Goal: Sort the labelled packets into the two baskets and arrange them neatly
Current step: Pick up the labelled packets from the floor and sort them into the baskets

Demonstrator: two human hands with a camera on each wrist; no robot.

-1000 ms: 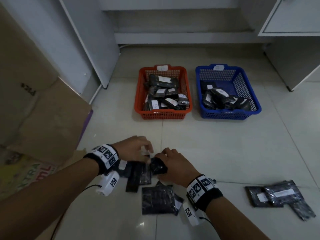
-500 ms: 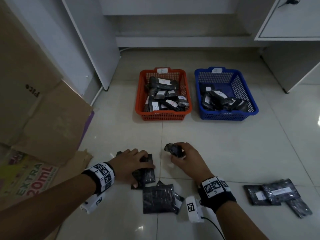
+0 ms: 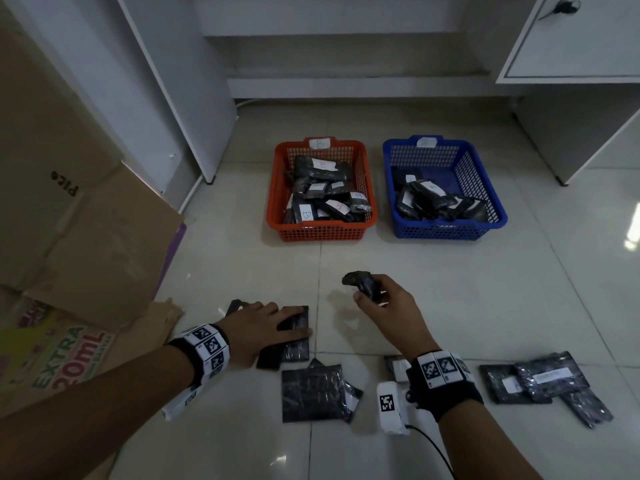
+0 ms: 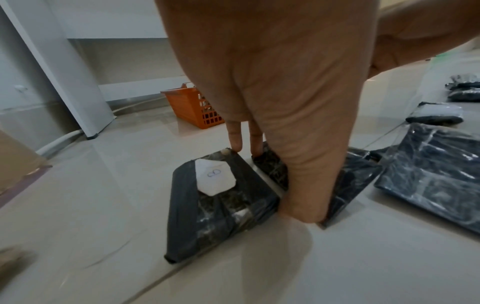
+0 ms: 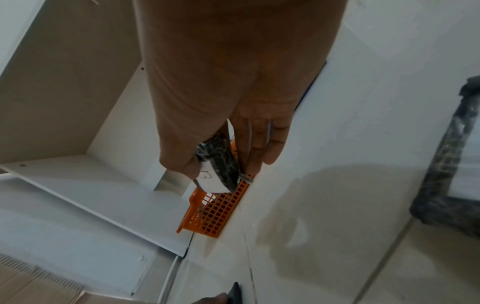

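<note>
My right hand (image 3: 375, 301) pinches a small black packet (image 3: 362, 285) with a white label (image 5: 210, 181), lifted off the floor in front of the baskets. My left hand (image 3: 266, 327) lies flat with straight fingers on black packets (image 3: 296, 336) on the tiles; in the left wrist view a labelled packet (image 4: 218, 203) lies beside the fingers (image 4: 235, 139). The orange basket (image 3: 320, 233) and the blue basket (image 3: 446, 232) stand side by side farther off, each holding several labelled packets.
More black packets lie on the floor: a square one (image 3: 313, 393) near my wrists and a small pile (image 3: 540, 381) at the right. Flattened cardboard (image 3: 86, 244) lies on the left. White cabinet legs and panels (image 3: 180, 98) stand behind the baskets.
My right hand has lifted the small packet away from the pile and carried it forward. My left hand has dropped flat onto the packets on the floor.
</note>
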